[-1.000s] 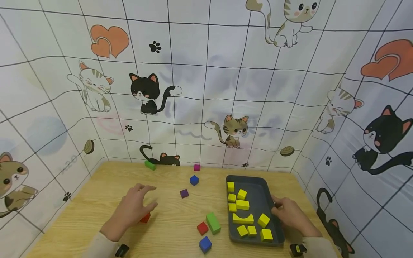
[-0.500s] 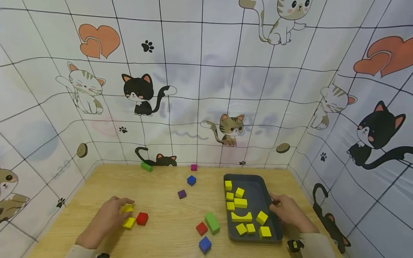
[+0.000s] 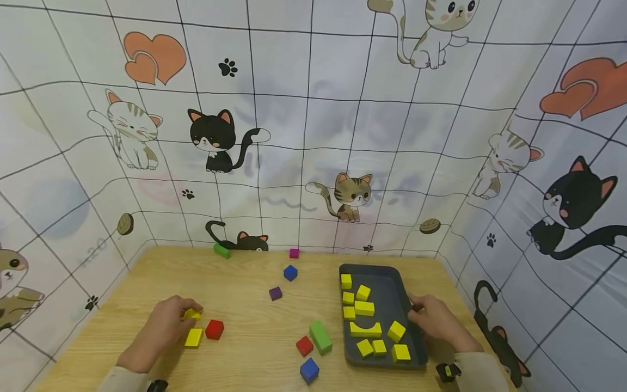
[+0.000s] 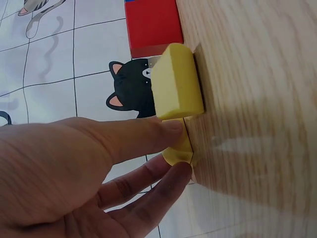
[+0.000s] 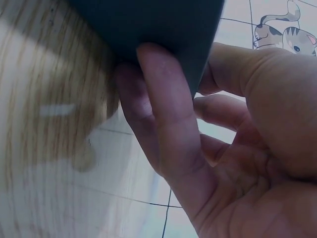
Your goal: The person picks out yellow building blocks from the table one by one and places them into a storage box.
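Note:
At the left of the table, my left hand (image 3: 164, 326) pinches a small yellow block (image 4: 179, 148) between thumb and fingers. A second yellow block (image 3: 194, 337) lies just in front of it, nearer to me, and a red block (image 3: 214, 329) sits to the right of both. My right hand (image 3: 436, 322) grips the right edge of a dark grey tray (image 3: 392, 291), with fingers under the rim in the right wrist view. Several yellow blocks lie in the tray, among them an arched yellow block (image 3: 365, 330).
Mid-table are a green block (image 3: 320, 337), a red cube (image 3: 305, 345) and a blue cube (image 3: 309, 370). Farther back lie a purple block (image 3: 276, 293), another blue cube (image 3: 290, 273), a magenta cube (image 3: 294, 253) and a green block (image 3: 222, 250). A cat-print sheet surrounds the table.
My left hand has moved left and down past the red block to the two yellow blocks, and its fingers have closed around the farther one. The right hand stays at the tray edge.

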Demonstrator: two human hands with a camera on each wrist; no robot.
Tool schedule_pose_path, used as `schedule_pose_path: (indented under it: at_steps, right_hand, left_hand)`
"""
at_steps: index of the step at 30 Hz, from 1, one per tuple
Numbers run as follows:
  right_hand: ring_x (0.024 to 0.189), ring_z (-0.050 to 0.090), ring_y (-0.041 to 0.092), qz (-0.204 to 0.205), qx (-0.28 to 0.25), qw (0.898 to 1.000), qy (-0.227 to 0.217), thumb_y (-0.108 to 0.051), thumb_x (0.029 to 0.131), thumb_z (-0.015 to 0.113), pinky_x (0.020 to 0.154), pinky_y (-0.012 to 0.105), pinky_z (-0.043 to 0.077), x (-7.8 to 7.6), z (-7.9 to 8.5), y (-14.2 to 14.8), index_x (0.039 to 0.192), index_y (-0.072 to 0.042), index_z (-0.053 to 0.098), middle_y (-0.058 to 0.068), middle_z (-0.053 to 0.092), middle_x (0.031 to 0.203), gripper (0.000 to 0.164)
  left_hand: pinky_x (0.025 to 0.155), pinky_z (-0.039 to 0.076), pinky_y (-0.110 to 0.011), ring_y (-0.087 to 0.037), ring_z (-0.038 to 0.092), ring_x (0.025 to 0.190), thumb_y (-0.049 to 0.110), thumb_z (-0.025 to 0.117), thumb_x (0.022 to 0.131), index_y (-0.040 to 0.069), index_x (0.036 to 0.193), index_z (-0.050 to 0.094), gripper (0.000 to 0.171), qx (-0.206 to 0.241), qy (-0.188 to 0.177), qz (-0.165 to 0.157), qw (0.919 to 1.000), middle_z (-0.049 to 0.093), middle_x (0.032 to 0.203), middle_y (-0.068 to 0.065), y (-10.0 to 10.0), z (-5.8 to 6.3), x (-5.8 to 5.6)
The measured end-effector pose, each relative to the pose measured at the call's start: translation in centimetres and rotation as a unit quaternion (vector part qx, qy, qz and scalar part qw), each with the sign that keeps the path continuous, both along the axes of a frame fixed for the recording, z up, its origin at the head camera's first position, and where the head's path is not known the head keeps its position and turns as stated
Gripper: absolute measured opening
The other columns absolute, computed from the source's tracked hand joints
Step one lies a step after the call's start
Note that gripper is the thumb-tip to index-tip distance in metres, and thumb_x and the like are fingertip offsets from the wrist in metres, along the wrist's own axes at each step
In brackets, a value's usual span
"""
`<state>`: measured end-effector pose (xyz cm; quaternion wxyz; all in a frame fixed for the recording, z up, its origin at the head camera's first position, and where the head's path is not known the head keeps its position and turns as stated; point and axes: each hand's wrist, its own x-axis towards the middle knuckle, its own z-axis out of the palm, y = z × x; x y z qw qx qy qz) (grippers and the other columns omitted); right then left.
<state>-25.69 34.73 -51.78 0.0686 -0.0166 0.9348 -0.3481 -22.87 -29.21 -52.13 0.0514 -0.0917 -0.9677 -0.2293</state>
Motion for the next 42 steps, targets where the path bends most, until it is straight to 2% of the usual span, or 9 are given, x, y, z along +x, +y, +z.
schedule_pose_path:
  at_steps: [8,13,19,24,28,34,42]
  right_hand:
    - [0.05,0.057,0.025,-0.006,-0.001,1.0,-0.006,-0.005,0.091,0.064,0.047,0.036,0.053,0.2,0.1,0.2,0.147,-0.002,0.046,0.012,0.066,0.1,0.059]
    - [0.045,0.054,0.024,0.002,0.001,1.0,0.006,-0.007,0.091,0.064,0.046,0.037,0.052,-0.1,0.2,0.3,0.148,-0.004,0.046,0.01,0.066,0.1,0.059]
    - [0.046,0.054,0.024,0.003,0.002,1.0,0.013,-0.006,0.09,0.064,0.045,0.036,0.052,-0.3,0.0,0.3,0.147,-0.004,0.047,0.011,0.067,0.099,0.059]
    - [0.047,0.054,0.024,0.002,0.0,1.0,0.012,-0.006,0.09,0.064,0.046,0.036,0.052,-0.3,0.0,0.2,0.147,-0.004,0.047,0.01,0.067,0.098,0.06]
    - [0.047,0.054,0.023,0.003,0.0,1.0,0.015,-0.005,0.09,0.064,0.046,0.036,0.052,-0.3,0.0,0.3,0.147,-0.004,0.047,0.01,0.066,0.097,0.059]
    - [0.052,0.059,0.023,0.009,-0.007,1.0,0.007,-0.006,0.09,0.065,0.048,0.035,0.053,-0.2,-0.2,0.3,0.147,-0.003,0.047,0.01,0.067,0.097,0.06]
    - [0.053,0.06,0.023,0.013,-0.016,1.0,0.01,-0.005,0.092,0.064,0.047,0.035,0.053,-0.1,-0.3,0.3,0.147,-0.002,0.047,0.01,0.067,0.097,0.057]
  left_hand:
    - [0.067,0.05,-0.039,-0.02,0.054,0.079,0.0,0.077,0.08,0.015,0.099,0.077,0.025,0.001,-0.008,0.001,1.0,0.064,0.093,-0.001,0.4,0.2,-0.3]
    - [0.065,0.046,-0.037,-0.019,0.05,0.075,0.001,0.076,0.08,0.012,0.101,0.076,0.025,-0.001,0.004,0.002,1.0,0.062,0.088,-0.002,0.6,0.7,-0.4]
    - [0.063,0.046,-0.036,-0.018,0.05,0.072,0.004,0.079,0.08,0.01,0.102,0.076,0.023,-0.01,0.04,0.001,0.9991,0.058,0.083,-0.003,1.2,1.3,-0.5]
    - [0.065,0.052,-0.038,-0.02,0.058,0.075,0.003,0.079,0.08,0.01,0.102,0.075,0.022,0.002,0.068,-0.003,0.9976,0.061,0.086,-0.005,2.1,1.7,-0.8]
    - [0.069,0.056,-0.038,-0.024,0.064,0.08,0.004,0.08,0.082,0.009,0.103,0.075,0.022,0.02,0.074,-0.003,0.9971,0.062,0.089,-0.007,3.4,2.1,-0.9]
    - [0.069,0.058,-0.035,-0.024,0.066,0.083,0.004,0.08,0.082,0.012,0.103,0.074,0.024,0.04,0.072,-0.005,0.9966,0.06,0.092,-0.006,6.1,2.8,-0.9]
    - [0.071,0.058,-0.028,-0.018,0.064,0.083,0.004,0.082,0.081,0.018,0.102,0.074,0.027,0.047,0.075,-0.04,0.9952,0.058,0.092,-0.001,10.8,2.7,-1.4]
